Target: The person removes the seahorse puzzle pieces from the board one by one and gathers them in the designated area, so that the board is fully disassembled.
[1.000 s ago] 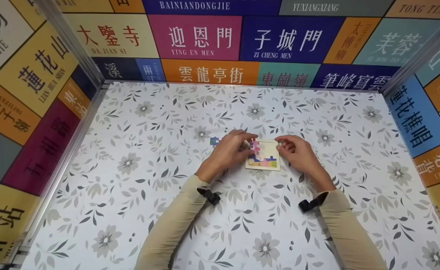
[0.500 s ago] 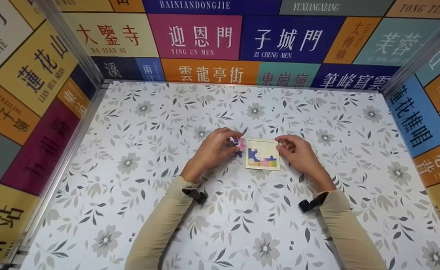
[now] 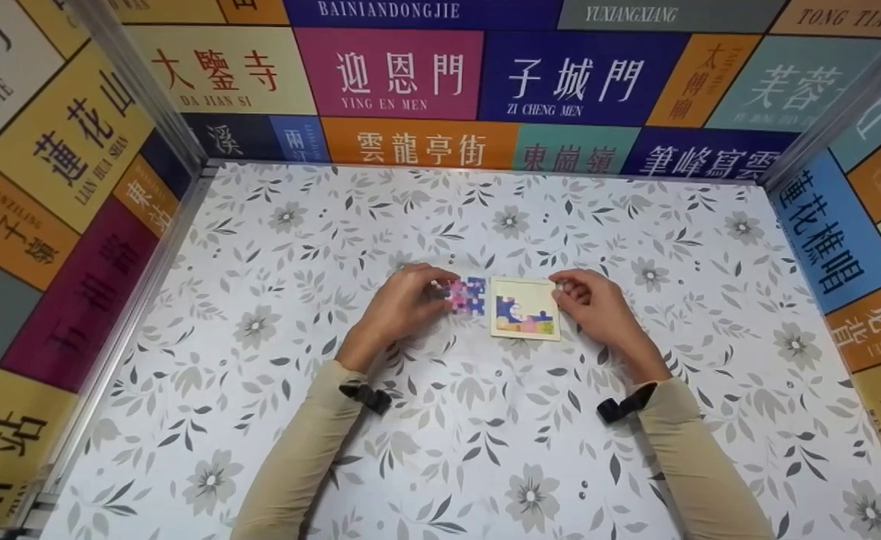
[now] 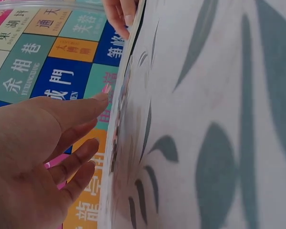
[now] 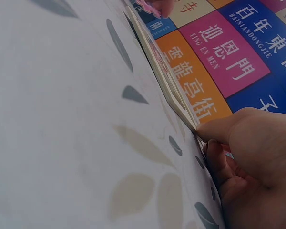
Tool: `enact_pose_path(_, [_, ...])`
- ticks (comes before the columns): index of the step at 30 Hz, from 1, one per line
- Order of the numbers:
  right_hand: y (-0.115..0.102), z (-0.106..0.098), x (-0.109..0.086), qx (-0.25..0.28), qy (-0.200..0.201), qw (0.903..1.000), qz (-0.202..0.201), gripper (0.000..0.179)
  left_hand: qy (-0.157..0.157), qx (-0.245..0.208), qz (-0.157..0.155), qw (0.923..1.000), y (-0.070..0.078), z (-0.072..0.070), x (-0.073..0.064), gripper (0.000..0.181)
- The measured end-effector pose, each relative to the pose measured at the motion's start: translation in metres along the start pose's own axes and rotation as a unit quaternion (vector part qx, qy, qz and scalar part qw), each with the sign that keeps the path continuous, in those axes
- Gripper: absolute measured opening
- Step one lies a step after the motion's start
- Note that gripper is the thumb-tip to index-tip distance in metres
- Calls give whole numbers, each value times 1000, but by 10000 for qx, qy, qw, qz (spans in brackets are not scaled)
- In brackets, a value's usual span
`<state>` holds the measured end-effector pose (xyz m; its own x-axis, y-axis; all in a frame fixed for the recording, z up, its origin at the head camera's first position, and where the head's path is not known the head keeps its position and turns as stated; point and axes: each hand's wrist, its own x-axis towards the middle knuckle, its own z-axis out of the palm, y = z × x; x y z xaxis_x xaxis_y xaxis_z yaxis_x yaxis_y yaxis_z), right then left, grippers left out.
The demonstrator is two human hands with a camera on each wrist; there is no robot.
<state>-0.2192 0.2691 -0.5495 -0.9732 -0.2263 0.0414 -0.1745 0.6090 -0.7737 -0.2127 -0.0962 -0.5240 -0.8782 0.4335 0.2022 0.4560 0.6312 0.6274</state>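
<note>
In the head view a small pale wooden puzzle tray [image 3: 521, 291] lies mid-table. Blue, pink and yellow puzzle pieces [image 3: 534, 325] fill its near side and left corner; bare wood shows across the rest. My right hand [image 3: 594, 304] grips the tray's right edge by the far corner, thumb against the rim in the right wrist view. To the tray's left, my left hand [image 3: 409, 304] pinches a pink puzzle piece [image 5: 150, 7] at its fingertips, raised in the right wrist view. Under and beside those fingertips lie several loose purple-blue puzzle pieces [image 3: 476, 289].
A white tablecloth [image 3: 530, 420] with grey flowers and leaves covers the table. Colourful panels [image 3: 388, 75] with printed characters wall in the back and both sides. A dark wrist camera [image 3: 369, 397] is strapped at each sleeve cuff.
My left hand has moved left from over the tray with the pink piece, uncovering the tray's left side and the loose pieces. My right hand stays at the tray's edge.
</note>
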Motion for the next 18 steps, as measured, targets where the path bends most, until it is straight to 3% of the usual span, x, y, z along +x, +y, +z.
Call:
enact_pose_path(12, [2, 0, 1, 36, 4, 10000, -31, 30, -176, -331, -446, 9983, -4, -3, -3, 38])
enact_pose_path(18, [2, 1, 2, 85, 17, 10000, -30, 29, -266, -199, -406, 9986, -6, -3, -3, 32])
